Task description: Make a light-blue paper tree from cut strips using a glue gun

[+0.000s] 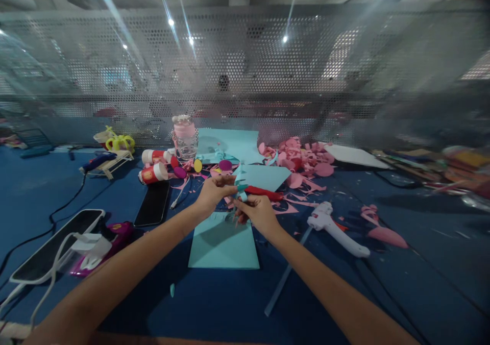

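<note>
Teal paper strip (240,177) — light, floppy; my left hand (213,192) pinches it, right hand (257,211) grips red-handled scissors (264,194) — hold near cut.

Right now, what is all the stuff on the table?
table: one, blue, under everything
light blue sheet: one, flat beneath the hands
light blue paper strip: one, pinched between both hands
red-handled tool: one, at the right hand, likely scissors
white glue gun: one, right of the hands
blue glue gun: one, far left, on a stand
pink paper scraps: a pile, behind the hands
red-and-white tubes: two, lying left of the jar
clear jar: one, pink lid, at the back
phone: one, black, left of the hands
left hand: one, gripping the strip
right hand: one, on strip and tool
</note>
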`<move>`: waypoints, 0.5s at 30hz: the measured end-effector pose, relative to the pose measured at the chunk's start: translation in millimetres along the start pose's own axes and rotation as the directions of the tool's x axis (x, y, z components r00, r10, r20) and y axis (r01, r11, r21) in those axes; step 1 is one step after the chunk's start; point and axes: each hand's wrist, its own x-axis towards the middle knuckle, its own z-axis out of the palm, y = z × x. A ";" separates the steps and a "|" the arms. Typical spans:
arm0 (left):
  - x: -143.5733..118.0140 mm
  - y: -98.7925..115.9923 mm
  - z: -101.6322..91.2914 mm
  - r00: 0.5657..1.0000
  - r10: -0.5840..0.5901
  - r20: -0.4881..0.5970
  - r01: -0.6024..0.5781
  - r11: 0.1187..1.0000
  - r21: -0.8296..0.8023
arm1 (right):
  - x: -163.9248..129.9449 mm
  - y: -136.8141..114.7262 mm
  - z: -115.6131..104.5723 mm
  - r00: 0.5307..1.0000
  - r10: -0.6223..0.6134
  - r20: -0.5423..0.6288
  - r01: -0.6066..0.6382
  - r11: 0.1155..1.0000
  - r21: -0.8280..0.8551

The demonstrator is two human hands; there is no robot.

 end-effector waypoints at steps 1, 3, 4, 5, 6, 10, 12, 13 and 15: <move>0.4 -0.5 -0.4 1.000 -0.013 -0.001 0.013 1.000 0.010 | 0.0 -0.2 -0.1 1.000 0.006 0.002 -0.006 1.000 0.003; 0.7 -0.9 -0.9 0.999 -0.042 -0.004 0.042 0.999 0.023 | 0.2 -0.3 -0.5 1.000 0.011 -0.002 -0.011 1.000 0.008; 0.6 -0.8 -0.9 0.999 -0.052 -0.010 0.052 0.998 0.024 | 0.3 -0.2 -0.7 1.000 0.013 -0.004 -0.012 1.000 0.008; 0.3 -0.6 -0.8 0.998 -0.059 -0.016 0.059 0.998 0.023 | 0.4 0.0 -0.8 1.000 0.012 -0.004 -0.012 1.000 0.007; 0.0 -0.3 -0.7 0.998 -0.066 -0.024 0.066 0.998 0.019 | 0.6 0.3 -0.9 1.000 0.011 -0.003 -0.011 1.000 0.006; -1.6 0.5 0.3 0.993 -0.108 -0.043 0.107 0.994 -0.027 | 1.2 2.2 -1.1 1.000 0.013 -0.005 -0.013 1.000 0.020; -2.1 0.4 0.5 0.993 -0.115 -0.005 0.115 0.993 -0.039 | 1.4 3.2 -1.4 1.000 0.017 -0.006 -0.017 1.000 0.023; -2.4 0.3 0.4 0.993 -0.114 0.015 0.114 0.993 -0.039 | 1.5 3.6 -1.6 1.000 0.017 -0.003 -0.017 1.000 0.021; -2.6 -0.3 -0.1 0.993 -0.109 0.038 0.111 0.993 -0.039 | 1.8 4.4 -2.3 1.000 0.010 0.000 -0.010 1.000 0.015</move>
